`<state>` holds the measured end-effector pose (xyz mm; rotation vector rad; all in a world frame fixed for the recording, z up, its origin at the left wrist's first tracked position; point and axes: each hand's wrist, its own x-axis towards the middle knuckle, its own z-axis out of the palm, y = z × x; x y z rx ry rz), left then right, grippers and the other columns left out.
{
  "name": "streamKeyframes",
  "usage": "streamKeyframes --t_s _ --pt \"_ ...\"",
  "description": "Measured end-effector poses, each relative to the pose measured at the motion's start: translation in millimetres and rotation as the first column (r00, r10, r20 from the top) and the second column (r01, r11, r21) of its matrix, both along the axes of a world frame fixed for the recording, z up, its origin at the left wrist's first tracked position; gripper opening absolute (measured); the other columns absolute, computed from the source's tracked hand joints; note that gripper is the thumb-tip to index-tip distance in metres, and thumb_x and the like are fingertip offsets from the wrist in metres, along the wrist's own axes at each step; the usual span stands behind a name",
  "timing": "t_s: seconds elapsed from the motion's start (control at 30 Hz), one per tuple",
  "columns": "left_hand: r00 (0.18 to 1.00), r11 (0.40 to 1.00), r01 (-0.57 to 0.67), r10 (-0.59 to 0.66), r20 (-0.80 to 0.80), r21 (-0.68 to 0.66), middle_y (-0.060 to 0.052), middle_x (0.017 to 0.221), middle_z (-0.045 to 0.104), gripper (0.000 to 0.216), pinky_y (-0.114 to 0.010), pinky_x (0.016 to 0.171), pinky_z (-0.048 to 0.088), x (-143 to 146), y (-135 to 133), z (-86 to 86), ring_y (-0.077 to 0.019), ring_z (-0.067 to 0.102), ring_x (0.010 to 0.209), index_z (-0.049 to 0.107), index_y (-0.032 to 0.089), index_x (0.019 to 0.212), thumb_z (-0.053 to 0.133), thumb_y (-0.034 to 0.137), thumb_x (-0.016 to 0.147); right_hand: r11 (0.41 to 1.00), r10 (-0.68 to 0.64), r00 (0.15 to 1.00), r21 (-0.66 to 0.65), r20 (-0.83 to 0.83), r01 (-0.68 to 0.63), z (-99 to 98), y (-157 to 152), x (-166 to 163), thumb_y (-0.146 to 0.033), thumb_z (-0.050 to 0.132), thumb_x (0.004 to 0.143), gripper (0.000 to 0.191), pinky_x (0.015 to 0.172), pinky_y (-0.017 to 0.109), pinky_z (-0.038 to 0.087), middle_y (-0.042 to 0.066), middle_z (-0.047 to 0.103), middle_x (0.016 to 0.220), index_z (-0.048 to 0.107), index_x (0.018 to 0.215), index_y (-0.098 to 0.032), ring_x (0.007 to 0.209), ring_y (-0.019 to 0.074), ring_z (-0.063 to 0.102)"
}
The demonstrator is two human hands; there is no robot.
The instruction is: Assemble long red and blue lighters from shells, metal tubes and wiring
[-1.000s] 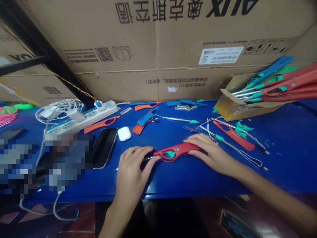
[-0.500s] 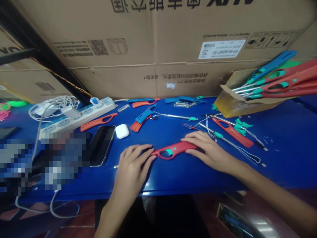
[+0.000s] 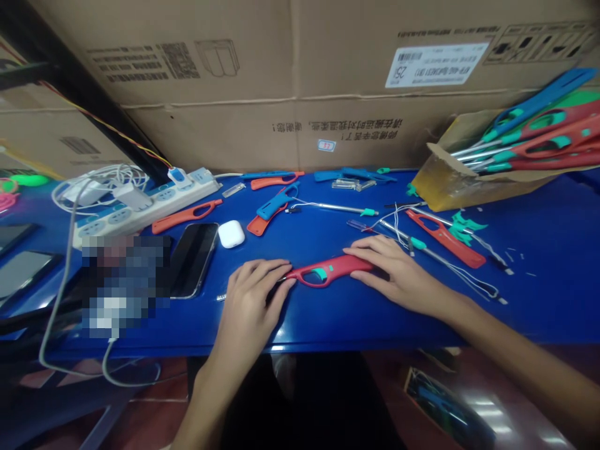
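Observation:
A red utility lighter [image 3: 338,269] with a green trigger lies level just above or on the blue table, held between both hands. My left hand [image 3: 250,290] pinches its nozzle end between thumb and fingers; most of the metal tube is hidden behind that hand. Around the rounded handle end, my right hand [image 3: 398,272] has its thumb and fingers closed. Beyond the right hand lie a loose red handle half [image 3: 447,239] and a metal tube with a green piece and white wires [image 3: 435,259]. Another metal tube [image 3: 340,208] lies behind the lighter.
An open carton [image 3: 445,187] at right holds several finished-looking lighters. Blue and orange handle shells [image 3: 274,203] and clear small tanks [image 3: 347,184] lie at the back. A power strip [image 3: 154,206], phone [image 3: 194,259] and white earphone case [image 3: 231,234] sit left. A large cardboard box [image 3: 262,125] stands behind.
My view has tilted slightly downward, so the table appears higher. Both hands keep their hold on the red lighter, with little visible shift between them.

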<state>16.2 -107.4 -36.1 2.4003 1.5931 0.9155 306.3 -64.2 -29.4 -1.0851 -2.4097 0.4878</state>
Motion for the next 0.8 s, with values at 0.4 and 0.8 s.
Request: streamKeyframes --t_s 0.4,0.8 --pt "0.999 0.999 0.04 -0.04 0.007 0.004 -0.005 0.113 0.073 0.017 -0.046 0.091 0.047 4.1 3.6 0.7 -0.0239 0.062 0.105 0.071 0.022 0.111 0.061 0.024 0.098 0.998 -0.007 0.998 -0.06 -0.059 0.004 0.4 -1.6 -0.5 -0.038 0.054 0.1 0.034 0.104 0.044 0.051 0.01 0.061 0.127 0.06 0.13 -0.024 0.121 0.0245 0.058" --pt "0.997 0.998 0.065 -0.065 0.03 0.007 -0.006 0.112 0.073 0.016 -0.045 0.089 0.048 3.2 6.1 0.0 -0.0239 0.063 0.104 0.07 0.021 0.111 0.061 0.024 0.098 0.996 -0.062 0.998 -0.058 -0.024 0.061 5.8 -1.2 11.8 -0.044 0.063 0.095 0.042 0.096 0.041 0.055 0.009 0.063 0.122 0.058 0.132 -0.024 0.108 0.0231 0.065"
